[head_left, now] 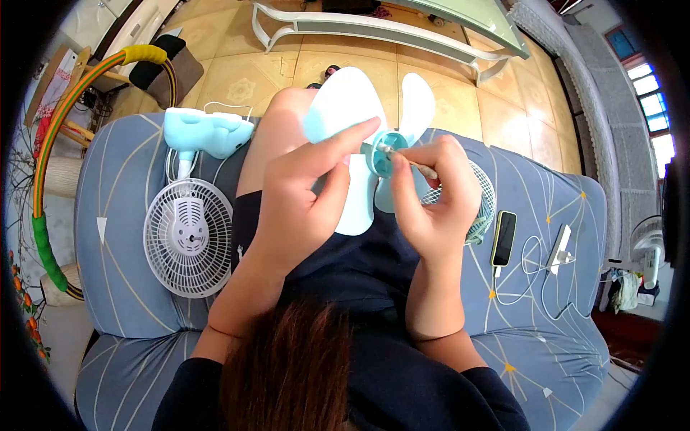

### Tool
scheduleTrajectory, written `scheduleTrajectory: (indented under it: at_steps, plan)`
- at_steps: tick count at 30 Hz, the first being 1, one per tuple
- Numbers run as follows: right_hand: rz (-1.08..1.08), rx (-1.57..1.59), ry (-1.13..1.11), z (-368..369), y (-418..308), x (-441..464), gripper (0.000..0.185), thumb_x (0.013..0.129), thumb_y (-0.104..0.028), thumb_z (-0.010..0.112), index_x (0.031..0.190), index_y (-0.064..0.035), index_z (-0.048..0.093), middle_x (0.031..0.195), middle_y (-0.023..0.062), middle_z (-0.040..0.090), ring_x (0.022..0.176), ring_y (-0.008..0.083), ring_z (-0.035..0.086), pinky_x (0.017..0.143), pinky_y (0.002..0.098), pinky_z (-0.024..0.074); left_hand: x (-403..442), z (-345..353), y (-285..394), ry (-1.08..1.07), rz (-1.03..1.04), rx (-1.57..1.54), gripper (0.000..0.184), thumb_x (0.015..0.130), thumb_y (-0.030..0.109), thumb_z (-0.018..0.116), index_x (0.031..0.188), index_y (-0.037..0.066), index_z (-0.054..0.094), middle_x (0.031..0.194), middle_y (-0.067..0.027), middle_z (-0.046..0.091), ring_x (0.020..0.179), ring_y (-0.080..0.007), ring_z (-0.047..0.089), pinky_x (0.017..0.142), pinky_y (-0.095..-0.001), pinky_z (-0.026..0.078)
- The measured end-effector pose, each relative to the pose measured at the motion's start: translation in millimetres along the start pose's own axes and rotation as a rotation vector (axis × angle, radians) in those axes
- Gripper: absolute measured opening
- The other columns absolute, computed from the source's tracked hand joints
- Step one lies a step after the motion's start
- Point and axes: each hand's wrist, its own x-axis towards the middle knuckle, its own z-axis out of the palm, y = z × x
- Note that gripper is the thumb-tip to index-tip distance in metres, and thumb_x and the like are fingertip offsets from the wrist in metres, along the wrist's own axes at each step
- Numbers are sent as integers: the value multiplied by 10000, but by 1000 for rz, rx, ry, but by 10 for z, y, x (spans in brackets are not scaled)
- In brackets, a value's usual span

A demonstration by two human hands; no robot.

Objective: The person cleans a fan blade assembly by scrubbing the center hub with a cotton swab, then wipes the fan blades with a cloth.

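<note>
A pale blue fan blade [354, 197] is held up above my lap, its round hub [389, 152] turned toward my right side. My left hand [305, 183] grips the blade beside the hub, index finger stretched along it. The fingers of my right hand [440, 194] pinch a thin cotton swab [425, 172], whose far end reaches into the hub; its tip is hidden. On the sofa to the left lies the fan body with its white rear grille [189, 238] and light blue base [207, 132]. A front grille [480, 203] rests partly behind my right hand.
The blue patterned sofa [122, 287] carries a charging phone [504, 238] and a white power strip [559, 248] with cables on the right. A striped hoop [44, 172] stands at the left. Ahead is a glass-topped table [467, 21] on the tiled floor.
</note>
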Motion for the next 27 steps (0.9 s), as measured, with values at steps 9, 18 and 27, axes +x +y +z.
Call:
scheduleTrajectory:
  at_steps: [9,18,27]
  plan:
    - [-123,-23,53,57,68,1,144,711,50,708,800,-26,625,686,79,535,640,267,518,599,349,408,19,69,-68,49,89,-47,385,907,-89,534,1249,25,670,911,-94,709,730,-121,585,682,-255,452]
    - [-165,22,100,17,40,11,134,732,71,713,786,-19,630,670,51,533,591,166,452,548,286,324,3,2,-7,3,-214,-156,345,955,-24,537,1277,16,654,1088,-122,726,1016,-141,666,917,-259,483]
    - [-124,-89,39,75,71,1,161,709,42,717,795,-37,605,678,82,508,650,270,513,605,362,392,-1,123,-107,47,29,-150,345,944,-66,501,1249,-14,653,948,-75,714,789,-70,600,706,-213,476]
